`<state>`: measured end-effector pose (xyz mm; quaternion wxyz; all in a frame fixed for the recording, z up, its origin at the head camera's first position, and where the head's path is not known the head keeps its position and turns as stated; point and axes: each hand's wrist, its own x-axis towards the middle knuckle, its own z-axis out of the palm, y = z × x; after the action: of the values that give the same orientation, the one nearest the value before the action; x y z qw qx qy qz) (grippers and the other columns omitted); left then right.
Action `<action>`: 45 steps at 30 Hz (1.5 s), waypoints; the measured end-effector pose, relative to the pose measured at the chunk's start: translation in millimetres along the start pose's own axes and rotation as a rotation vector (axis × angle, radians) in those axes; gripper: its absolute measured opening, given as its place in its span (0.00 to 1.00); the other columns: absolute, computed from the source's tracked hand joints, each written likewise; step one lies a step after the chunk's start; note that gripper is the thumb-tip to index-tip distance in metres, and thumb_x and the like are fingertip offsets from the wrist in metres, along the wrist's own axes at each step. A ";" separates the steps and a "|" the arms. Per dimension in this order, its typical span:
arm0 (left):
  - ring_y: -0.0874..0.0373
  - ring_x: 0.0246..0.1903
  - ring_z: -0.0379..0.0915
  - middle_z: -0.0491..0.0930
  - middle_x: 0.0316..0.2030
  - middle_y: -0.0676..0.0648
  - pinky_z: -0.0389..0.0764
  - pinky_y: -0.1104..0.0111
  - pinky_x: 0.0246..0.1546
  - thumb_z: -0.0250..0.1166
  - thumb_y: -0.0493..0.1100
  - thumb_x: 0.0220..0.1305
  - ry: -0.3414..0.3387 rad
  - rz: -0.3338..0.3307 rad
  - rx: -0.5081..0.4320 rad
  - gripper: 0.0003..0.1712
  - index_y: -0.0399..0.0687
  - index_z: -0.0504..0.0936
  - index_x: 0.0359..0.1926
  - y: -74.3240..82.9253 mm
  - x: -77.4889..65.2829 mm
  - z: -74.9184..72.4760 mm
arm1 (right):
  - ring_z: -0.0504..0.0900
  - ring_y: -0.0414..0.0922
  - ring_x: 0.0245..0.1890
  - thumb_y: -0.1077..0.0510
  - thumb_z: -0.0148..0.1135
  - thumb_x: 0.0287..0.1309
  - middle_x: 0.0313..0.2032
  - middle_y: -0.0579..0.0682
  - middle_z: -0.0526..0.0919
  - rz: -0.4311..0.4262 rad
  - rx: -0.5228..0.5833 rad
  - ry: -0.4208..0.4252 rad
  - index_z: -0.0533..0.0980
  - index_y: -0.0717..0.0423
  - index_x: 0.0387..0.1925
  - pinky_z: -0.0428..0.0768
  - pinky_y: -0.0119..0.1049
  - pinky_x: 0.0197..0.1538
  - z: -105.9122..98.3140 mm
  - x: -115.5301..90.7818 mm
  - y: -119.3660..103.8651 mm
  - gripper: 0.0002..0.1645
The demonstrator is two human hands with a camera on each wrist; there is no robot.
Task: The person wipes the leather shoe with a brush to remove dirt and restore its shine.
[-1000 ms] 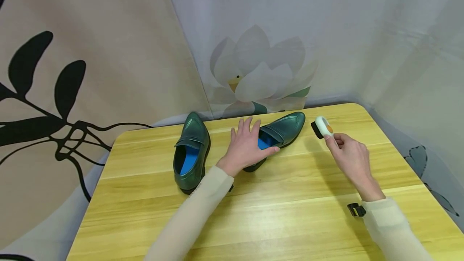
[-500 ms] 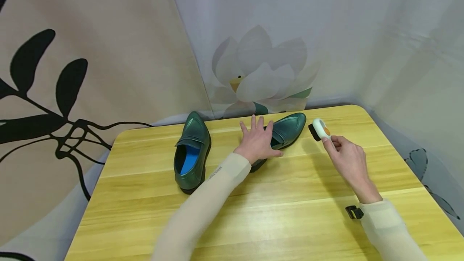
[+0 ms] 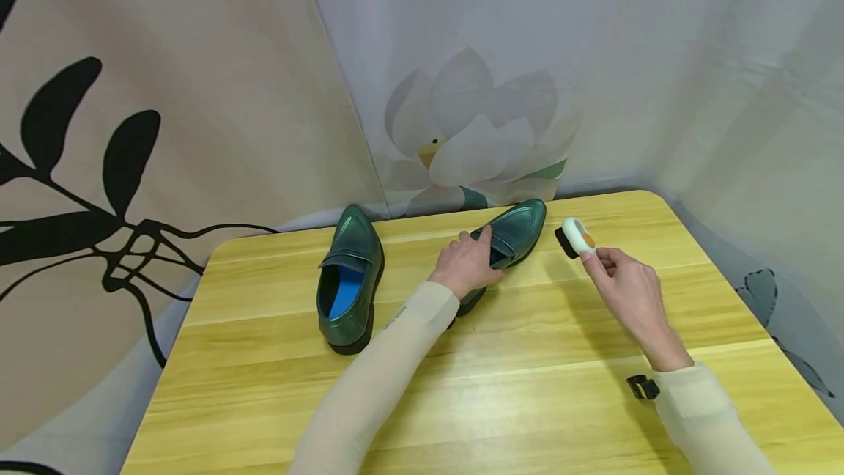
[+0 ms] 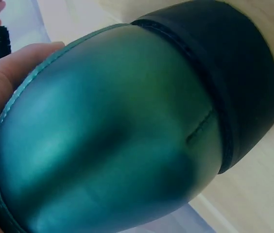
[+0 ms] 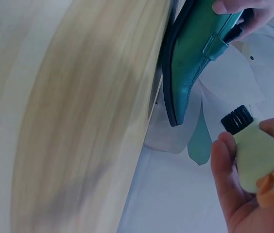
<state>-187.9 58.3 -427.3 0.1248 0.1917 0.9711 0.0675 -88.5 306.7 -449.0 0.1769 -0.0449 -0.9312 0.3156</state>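
Note:
My left hand grips the dark green loafer on the right around its opening, covering most of the blue insole. Filling the left wrist view is this loafer's shiny back with its black heel; fingers curl over the top edge. In the right wrist view a thumb presses the shoe's side. A small white brush with black bristles and an orange spot is pinched in my right hand, held right of the loafer's toe, bristles facing it.
The matching green loafer with a blue insole stands to the left, toe pointing away. Both shoes are near the back edge of the wooden table. A printed curtain hangs right behind it.
My left hand moved right over the loafer, its spread fingers closing on the opening. The shoe's toe shifted slightly left. The right hand and brush drifted a little left.

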 end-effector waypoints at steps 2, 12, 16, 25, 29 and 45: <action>0.42 0.50 0.78 0.73 0.64 0.35 0.82 0.52 0.49 0.68 0.64 0.66 0.011 0.004 -0.004 0.53 0.54 0.55 0.82 -0.7 -0.6 1.1 | 0.85 0.57 0.34 0.42 0.55 0.76 0.37 0.63 0.88 -0.004 -0.001 0.000 0.81 0.71 0.52 0.76 0.51 0.38 0.1 -0.3 -0.1 0.32; 0.47 0.37 0.80 0.76 0.61 0.38 0.83 0.56 0.39 0.72 0.60 0.63 0.124 0.048 -0.091 0.49 0.60 0.61 0.80 -6.1 -9.5 5.0 | 0.85 0.57 0.33 0.43 0.56 0.76 0.36 0.63 0.88 -0.016 0.007 0.003 0.81 0.71 0.52 0.76 0.49 0.37 -3.4 -0.3 0.2 0.32; 0.45 0.39 0.81 0.75 0.62 0.37 0.84 0.54 0.40 0.73 0.59 0.61 0.197 0.045 -0.162 0.50 0.61 0.61 0.80 -11.0 -17.5 4.5 | 0.85 0.57 0.33 0.43 0.56 0.76 0.35 0.63 0.87 -0.022 0.020 0.029 0.81 0.72 0.51 0.76 0.48 0.36 -6.2 -0.4 0.5 0.31; 0.43 0.51 0.79 0.71 0.67 0.39 0.82 0.51 0.45 0.74 0.57 0.58 0.411 0.064 -0.428 0.51 0.66 0.62 0.80 -25.3 -41.6 -7.9 | 0.85 0.57 0.34 0.43 0.57 0.75 0.36 0.63 0.87 -0.002 0.041 0.066 0.81 0.71 0.53 0.75 0.38 0.36 -8.1 -4.1 0.9 0.31; 0.44 0.53 0.77 0.71 0.66 0.41 0.81 0.50 0.48 0.77 0.56 0.57 0.521 0.102 -0.533 0.51 0.63 0.64 0.79 -30.7 -58.1 -19.3 | 0.85 0.56 0.34 0.43 0.57 0.75 0.35 0.62 0.87 0.001 0.047 0.061 0.81 0.71 0.52 0.74 0.37 0.36 -6.1 -5.3 1.1 0.31; 0.46 0.60 0.71 0.72 0.68 0.45 0.75 0.46 0.55 0.79 0.49 0.55 0.837 0.118 -0.729 0.50 0.63 0.67 0.78 -73.4 -128.6 -63.7 | 0.82 0.52 0.30 0.44 0.58 0.75 0.33 0.60 0.87 -0.014 0.055 0.078 0.82 0.70 0.50 0.74 0.35 0.31 -2.0 -5.0 -1.9 0.29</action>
<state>-115.9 -64.4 -351.4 -0.2171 0.1468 0.8392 0.4764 -83.0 305.4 -447.9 0.2164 -0.0459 -0.9149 0.3377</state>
